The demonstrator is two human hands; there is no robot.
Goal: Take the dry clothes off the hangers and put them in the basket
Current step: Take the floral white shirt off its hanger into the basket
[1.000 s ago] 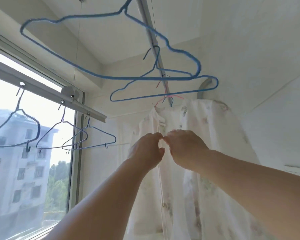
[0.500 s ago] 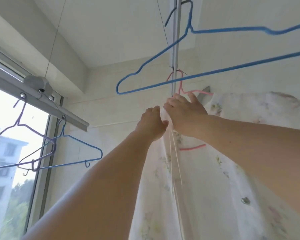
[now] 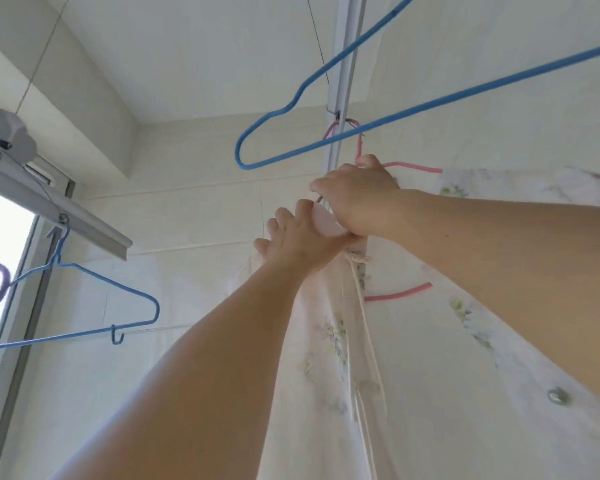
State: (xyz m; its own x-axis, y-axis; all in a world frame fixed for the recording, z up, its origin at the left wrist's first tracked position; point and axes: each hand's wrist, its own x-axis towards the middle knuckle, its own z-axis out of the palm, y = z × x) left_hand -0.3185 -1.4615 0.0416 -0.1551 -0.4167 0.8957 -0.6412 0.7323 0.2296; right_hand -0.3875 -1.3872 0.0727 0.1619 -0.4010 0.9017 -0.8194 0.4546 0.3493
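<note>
Reaching up with both hands at the neck of the pink hanger (image 3: pixel 400 295). Right hand (image 3: pixel 355 197) curled over the hanger just under its hook, fingers closed round the wire. Left hand (image 3: pixel 293 239) just below and touching it, pinching the collar of the garment (image 3: pixel 465 358), fingers partly spread. Garment on the hanger, draped down from the collar; hook on the rail (image 3: pixel 340 109). Basket not in view.

Risks from here:
- Thin fabric, button (image 3: pixel 556 396) on the front — yanking down before the collar is opened could snag the shoulder on the wire end or strain a seam.
- Lifting the hook could knock the empty blue hanger (image 3: pixel 395 119) crossing just in front — likely to swing or drop off the rail.
- Long trailing hem could drag or miss the basket if released blind.
- Arms at full stretch: weak grip, easy to lose both hanger and garment.
</note>
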